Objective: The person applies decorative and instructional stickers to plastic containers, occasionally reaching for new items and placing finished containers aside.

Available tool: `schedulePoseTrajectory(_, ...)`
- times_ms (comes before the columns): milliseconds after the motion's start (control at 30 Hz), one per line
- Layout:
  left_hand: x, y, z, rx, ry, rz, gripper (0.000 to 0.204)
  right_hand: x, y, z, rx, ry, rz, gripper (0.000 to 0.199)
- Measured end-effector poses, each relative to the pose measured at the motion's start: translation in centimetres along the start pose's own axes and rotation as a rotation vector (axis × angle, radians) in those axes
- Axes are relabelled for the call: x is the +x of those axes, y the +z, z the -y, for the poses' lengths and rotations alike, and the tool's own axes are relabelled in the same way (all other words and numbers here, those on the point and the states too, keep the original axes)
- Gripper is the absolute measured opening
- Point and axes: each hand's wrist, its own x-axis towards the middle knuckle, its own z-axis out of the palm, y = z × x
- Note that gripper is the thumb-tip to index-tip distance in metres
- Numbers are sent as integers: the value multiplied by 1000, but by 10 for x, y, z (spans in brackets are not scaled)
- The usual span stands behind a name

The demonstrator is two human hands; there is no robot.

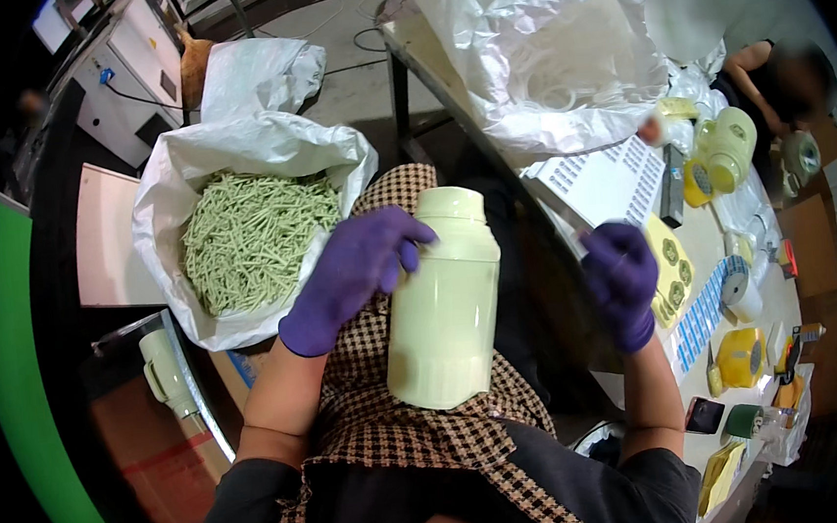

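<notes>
A pale green plastic jar (444, 304) with a lid stands upright on my lap, on a checked apron. My left hand (353, 271), in a purple glove, rests against the jar's upper left side near the lid. My right hand (622, 280), also gloved in purple, hovers over the table edge by a sheet of yellow stickers (673, 271), fingers curled; whether it pinches something is unclear. A white bag (168, 198) full of green sticks (257, 237) sits open to my left.
The table (701, 229) on my right carries a white perforated tray (604, 183), more pale green jars (729, 144), tape rolls (741, 356), a label strip (703, 313) and a phone (704, 416). Large clear plastic bags (549, 45) lie beyond. Another person (783, 80) sits at the far end.
</notes>
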Motion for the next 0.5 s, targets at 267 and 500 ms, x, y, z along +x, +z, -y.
schedulePoseTrajectory(267, -12, 8, -12, 53, -214, 138, 20, -1, 51, 27, -151, -422, 211, 57)
schedulePoseTrajectory(500, -10, 13, 4, 551, 113, -34, 23, 2, 58, 22, -210, -417, 270, 59)
